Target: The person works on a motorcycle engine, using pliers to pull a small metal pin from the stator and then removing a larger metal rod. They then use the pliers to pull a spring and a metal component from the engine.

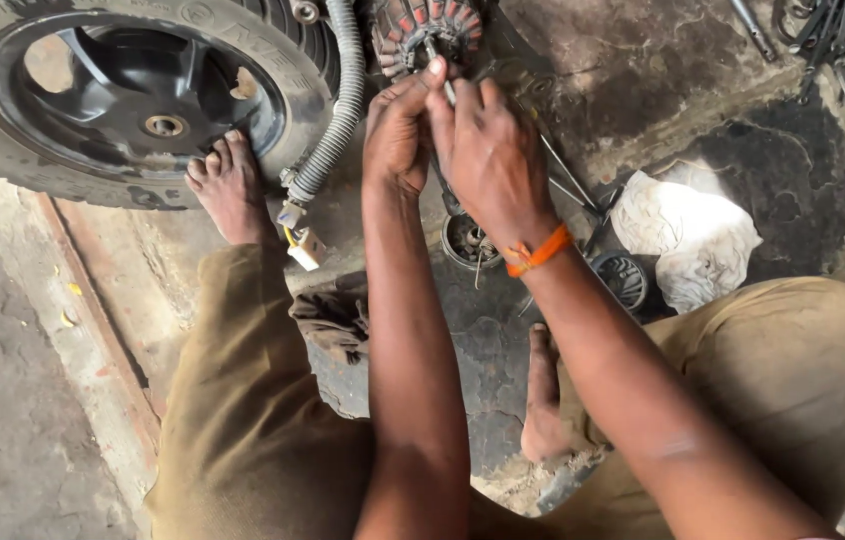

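Note:
Both my hands meet at the top middle, over a round motor part with copper-red windings (430, 28). My left hand (398, 130) has its fingers curled, thumb raised toward the part. My right hand (488, 150), with an orange thread at the wrist, pinches a thin metal tool (449, 90) whose tip points into the windings. The left fingers seem to touch the same tool; how firmly is hidden.
A black wheel with tyre (143, 95) lies at top left, my bare foot (231, 185) against it. A grey ribbed hose (338, 110) with a connector hangs beside it. A white rag (688, 235), small round metal parts (468, 240) and loose tools (838, 40) lie on the oily floor.

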